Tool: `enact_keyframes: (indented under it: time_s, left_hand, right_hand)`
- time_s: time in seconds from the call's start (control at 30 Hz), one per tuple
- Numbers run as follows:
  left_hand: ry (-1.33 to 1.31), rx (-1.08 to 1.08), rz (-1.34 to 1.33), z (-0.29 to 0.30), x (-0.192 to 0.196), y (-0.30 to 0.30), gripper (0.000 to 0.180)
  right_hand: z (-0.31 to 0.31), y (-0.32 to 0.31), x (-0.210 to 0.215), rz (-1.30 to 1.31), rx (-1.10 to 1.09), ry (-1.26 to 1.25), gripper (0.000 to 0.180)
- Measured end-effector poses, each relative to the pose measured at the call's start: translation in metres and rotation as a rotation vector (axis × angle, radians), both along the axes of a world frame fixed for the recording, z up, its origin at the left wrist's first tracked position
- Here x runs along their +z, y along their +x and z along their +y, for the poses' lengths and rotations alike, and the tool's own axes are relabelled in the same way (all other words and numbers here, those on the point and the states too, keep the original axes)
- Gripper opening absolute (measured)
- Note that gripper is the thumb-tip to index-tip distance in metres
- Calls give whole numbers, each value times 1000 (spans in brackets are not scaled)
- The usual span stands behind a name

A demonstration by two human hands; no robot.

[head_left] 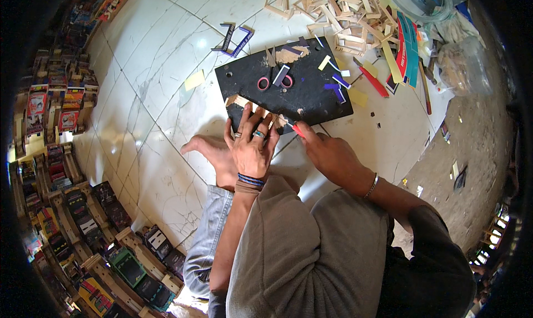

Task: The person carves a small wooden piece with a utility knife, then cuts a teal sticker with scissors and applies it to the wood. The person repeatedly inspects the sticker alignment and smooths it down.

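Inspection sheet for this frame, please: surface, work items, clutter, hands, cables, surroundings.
Surface: white tiled floor, cracked in places; a black cutting board lies on it.
Job's things: small pale piece at the board's near edge; red-handled cutter at it.
Clutter: pink-handled scissors and coloured strips on the board; heap of wooden sticks beyond; coloured card sheets and plastic bags to the right.
Hands: left hand flat, fingers spread on the board's edge; right hand grips the cutter.
Cables: nothing seen.
Surroundings: rows of small colourful models along the left; a bare foot beside the left hand; dirt ground at right.
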State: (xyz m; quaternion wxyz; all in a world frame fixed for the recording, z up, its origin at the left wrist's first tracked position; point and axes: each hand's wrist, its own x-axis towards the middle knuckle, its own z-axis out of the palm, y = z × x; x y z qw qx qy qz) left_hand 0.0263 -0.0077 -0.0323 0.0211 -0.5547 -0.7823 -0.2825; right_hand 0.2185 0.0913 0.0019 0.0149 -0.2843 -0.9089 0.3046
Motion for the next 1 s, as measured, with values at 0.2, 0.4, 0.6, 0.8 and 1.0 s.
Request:
enact_keyframes:
  time_s: [0.2,0.4,0.6,0.8,1.0]
  left_hand:
    - [7,4,-6,1,-6,-1,33]
    - [17,-7,5,1,-6,-2,33]
    - [26,-28,-2,1,-6,-5,34]
    - [17,-56,5,1,-4,-7,33]
    - [14,-85,1,2,-5,-11,33]
  right_hand:
    - [-1,0,-3,-30,15,73,56]
    - [1,0,-6,-26,26,94,54]
    - [-3,-9,-1,-127,26,78,31]
    - [-3,-13,-1,-142,31,54,21]
    - [-3,-15,-7,-188,41,88,19]
